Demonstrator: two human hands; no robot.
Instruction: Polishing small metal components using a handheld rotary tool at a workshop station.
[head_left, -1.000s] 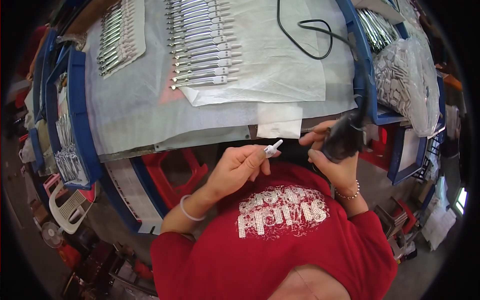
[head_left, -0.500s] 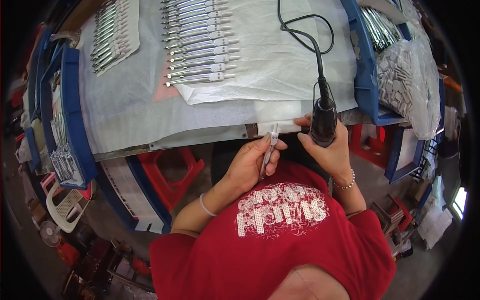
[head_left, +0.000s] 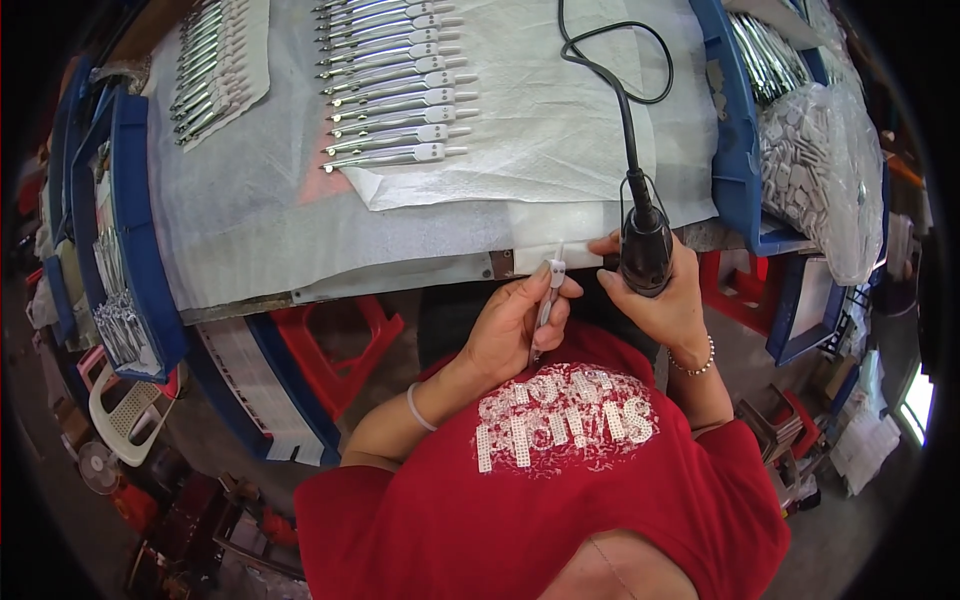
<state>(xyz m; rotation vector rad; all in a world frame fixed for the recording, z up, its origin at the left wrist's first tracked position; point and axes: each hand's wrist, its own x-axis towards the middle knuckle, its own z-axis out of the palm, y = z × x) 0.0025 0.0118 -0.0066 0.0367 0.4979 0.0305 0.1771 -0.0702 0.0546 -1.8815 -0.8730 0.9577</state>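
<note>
My left hand (head_left: 500, 330) pinches a drawing compass (head_left: 557, 268) in front of the table edge. Its white head with a short stem points up and away, and its metal legs run down through my fingers toward the red shirt. My right hand (head_left: 675, 318) is closed around a black corded electric screwdriver (head_left: 645, 250), just right of the compass. Its working tip is hidden, and I cannot tell whether it touches the compass. A row of similar compasses (head_left: 405, 112) lies on the white sheet (head_left: 530, 140) beyond my hands.
More compasses (head_left: 213, 85) lie at the far left. A blue bin (head_left: 140, 230) with metal parts stands left. At right, another blue bin (head_left: 735, 190) sits by a bag of white plastic pieces (head_left: 800, 170). The black cord (head_left: 628, 130) loops over the table. Red stools (head_left: 340, 350) stand below.
My left hand has shifted slightly to the right with the compass, nearer the screwdriver. My right hand has kept its grip and barely moved. The whole view has shifted a little.
</note>
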